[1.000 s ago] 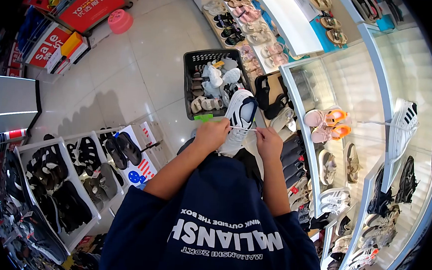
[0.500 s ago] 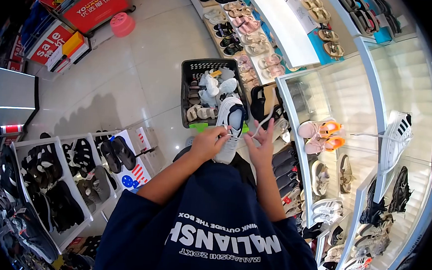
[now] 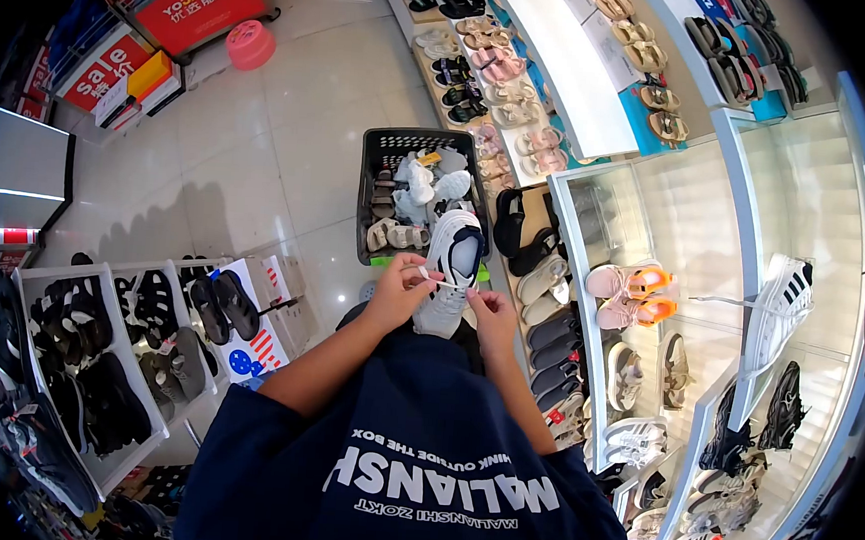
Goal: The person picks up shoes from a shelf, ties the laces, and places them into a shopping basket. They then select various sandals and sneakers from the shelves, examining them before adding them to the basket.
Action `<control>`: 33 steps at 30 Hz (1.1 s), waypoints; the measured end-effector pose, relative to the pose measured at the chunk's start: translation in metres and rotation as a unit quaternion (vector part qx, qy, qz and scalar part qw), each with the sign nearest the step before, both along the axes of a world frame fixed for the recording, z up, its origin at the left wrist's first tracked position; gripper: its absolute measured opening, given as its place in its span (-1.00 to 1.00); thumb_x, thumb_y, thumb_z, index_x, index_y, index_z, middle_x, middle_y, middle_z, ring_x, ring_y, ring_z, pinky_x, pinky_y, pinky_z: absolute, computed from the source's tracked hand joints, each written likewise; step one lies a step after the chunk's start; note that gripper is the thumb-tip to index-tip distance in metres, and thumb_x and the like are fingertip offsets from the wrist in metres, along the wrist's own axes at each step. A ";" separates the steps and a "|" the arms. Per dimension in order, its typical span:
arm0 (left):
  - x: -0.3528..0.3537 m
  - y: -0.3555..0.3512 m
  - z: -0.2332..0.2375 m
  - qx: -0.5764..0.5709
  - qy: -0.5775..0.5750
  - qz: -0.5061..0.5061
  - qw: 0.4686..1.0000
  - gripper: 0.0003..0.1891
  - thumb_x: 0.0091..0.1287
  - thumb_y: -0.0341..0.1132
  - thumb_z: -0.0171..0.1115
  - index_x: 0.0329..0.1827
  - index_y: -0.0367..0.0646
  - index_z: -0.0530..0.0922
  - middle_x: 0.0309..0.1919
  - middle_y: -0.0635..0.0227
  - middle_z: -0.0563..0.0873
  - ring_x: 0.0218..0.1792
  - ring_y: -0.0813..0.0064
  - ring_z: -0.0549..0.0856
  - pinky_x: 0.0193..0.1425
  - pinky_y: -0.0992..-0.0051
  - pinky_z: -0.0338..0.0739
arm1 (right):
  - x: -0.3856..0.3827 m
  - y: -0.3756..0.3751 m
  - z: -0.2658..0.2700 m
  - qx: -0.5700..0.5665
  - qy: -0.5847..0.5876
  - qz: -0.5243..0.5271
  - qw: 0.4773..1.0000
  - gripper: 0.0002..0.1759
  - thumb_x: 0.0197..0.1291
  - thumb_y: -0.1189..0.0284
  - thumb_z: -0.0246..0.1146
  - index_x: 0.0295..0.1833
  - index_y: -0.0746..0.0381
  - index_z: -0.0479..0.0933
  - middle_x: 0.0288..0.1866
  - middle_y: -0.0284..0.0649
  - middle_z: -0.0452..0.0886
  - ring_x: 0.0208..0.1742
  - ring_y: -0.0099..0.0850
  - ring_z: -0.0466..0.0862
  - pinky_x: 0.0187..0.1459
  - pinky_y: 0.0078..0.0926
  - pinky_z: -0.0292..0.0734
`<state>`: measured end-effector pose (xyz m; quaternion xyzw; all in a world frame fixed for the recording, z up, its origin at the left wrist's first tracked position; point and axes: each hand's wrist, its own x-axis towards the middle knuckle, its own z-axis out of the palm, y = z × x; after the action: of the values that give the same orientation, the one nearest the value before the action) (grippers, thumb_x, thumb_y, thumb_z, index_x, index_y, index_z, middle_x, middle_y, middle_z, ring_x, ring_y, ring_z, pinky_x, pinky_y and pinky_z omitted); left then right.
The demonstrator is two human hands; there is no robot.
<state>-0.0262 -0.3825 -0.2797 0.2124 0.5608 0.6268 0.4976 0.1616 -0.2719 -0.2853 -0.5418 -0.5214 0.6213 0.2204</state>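
A white sneaker [image 3: 437, 305] with a dark navy collar lining points toward my body, in front of my lap. My left hand [image 3: 398, 286] is at the shoe's left side, thumb and fingers pinched on a white shoelace [image 3: 448, 284]. The lace runs across the tongue area to the other side. Against the shoe's right edge, my right hand [image 3: 494, 322] has its fingertips pressed together at the lace. Its exact grip there is small and partly hidden. Just beyond the shoe stands a black plastic basket [image 3: 371, 165] holding sandals, shoes and crumpled white paper.
Shelves on the right carry pink-orange shoes [image 3: 631, 296] and a striped white sneaker [image 3: 780, 312]. Rows of sandals [image 3: 514, 105] line the display ahead. A rack of dark shoes [image 3: 122, 404] stands at left. A pink stool [image 3: 250, 46] sits on the tiled floor.
My right hand has come down and in against the shoe, its fingers closing from a spread pose. The lace that it held up now lies low across the shoe. The view has shifted slightly.
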 end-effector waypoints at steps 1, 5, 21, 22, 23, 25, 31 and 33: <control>-0.001 0.000 -0.002 -0.007 -0.018 0.001 1.000 -0.55 0.43 -0.50 0.32 0.28 -0.25 0.32 0.03 0.24 0.83 -0.10 0.59 0.72 0.07 0.50 0.59 | -0.002 -0.001 0.003 -0.011 0.013 -0.008 1.000 -0.70 0.24 0.44 0.54 -0.05 0.34 0.61 -0.16 -0.24 0.74 -0.17 -0.54 0.68 -0.07 -0.62 0.57; 0.002 -0.001 -0.002 0.013 -0.013 -0.012 1.000 -0.58 0.45 -0.51 0.28 0.29 -0.24 0.32 0.04 0.26 0.82 -0.11 0.62 0.71 0.06 0.53 0.59 | -0.002 -0.004 0.003 -0.030 0.042 -0.023 0.998 -0.78 0.27 0.46 0.52 -0.09 0.36 0.69 -0.21 -0.30 0.74 -0.20 -0.57 0.67 -0.09 -0.64 0.55; -0.003 0.018 0.011 0.091 -0.051 -0.048 0.993 -0.71 0.62 -0.46 0.03 0.34 -0.27 0.32 0.11 0.17 0.76 0.04 0.54 0.69 0.19 0.50 0.56 | -0.021 -0.020 0.019 0.069 0.122 -0.003 0.990 -0.90 0.44 0.54 0.33 0.00 0.29 0.59 -0.24 -0.32 0.72 -0.39 -0.68 0.54 -0.31 -0.68 0.44; -0.003 0.020 0.009 0.097 -0.062 -0.044 0.992 -0.71 0.63 -0.46 0.03 0.34 -0.26 0.33 0.10 0.18 0.76 0.04 0.55 0.69 0.18 0.51 0.56 | -0.026 -0.022 0.021 0.081 0.130 0.000 0.988 -0.89 0.45 0.53 0.31 0.01 0.29 0.57 -0.24 -0.32 0.72 -0.40 -0.68 0.53 -0.33 -0.69 0.44; -0.004 0.021 0.006 0.099 -0.060 -0.049 0.992 -0.71 0.63 -0.45 0.03 0.34 -0.26 0.33 0.08 0.19 0.76 0.03 0.55 0.69 0.16 0.51 0.56 | -0.029 -0.023 0.022 0.092 0.137 0.003 0.986 -0.89 0.47 0.52 0.29 0.03 0.29 0.54 -0.23 -0.31 0.72 -0.41 -0.69 0.52 -0.35 -0.69 0.44; -0.007 0.022 0.004 0.102 -0.053 -0.059 0.992 -0.72 0.63 -0.45 0.02 0.33 -0.26 0.35 0.05 0.20 0.77 0.02 0.56 0.69 0.13 0.51 0.56 | -0.030 -0.021 0.016 0.125 0.130 0.017 0.984 -0.88 0.47 0.53 0.29 0.03 0.30 0.53 -0.23 -0.29 0.72 -0.43 -0.68 0.53 -0.37 -0.68 0.45; -0.004 0.015 0.017 0.087 -0.047 -0.109 0.989 -0.73 0.62 -0.46 0.04 0.31 -0.27 0.40 0.02 0.19 0.77 0.01 0.53 0.71 0.15 0.48 0.57 | -0.025 -0.018 0.012 0.156 0.054 0.050 0.985 -0.86 0.43 0.57 0.30 0.04 0.35 0.58 -0.23 -0.26 0.72 -0.41 -0.64 0.61 -0.38 -0.66 0.51; -0.004 0.012 0.012 0.114 0.003 -0.111 0.987 -0.72 0.61 -0.47 0.02 0.32 -0.29 0.39 -0.01 0.18 0.78 0.03 0.48 0.72 0.16 0.43 0.58 | -0.028 -0.019 0.013 0.166 0.053 0.058 0.983 -0.86 0.42 0.59 0.30 0.04 0.36 0.61 -0.23 -0.26 0.72 -0.40 -0.63 0.63 -0.37 -0.66 0.53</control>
<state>-0.0305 -0.3706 -0.2682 0.3299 0.4602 0.6270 0.5350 0.1339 -0.2909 -0.2727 -0.4327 -0.6354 0.5655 0.2987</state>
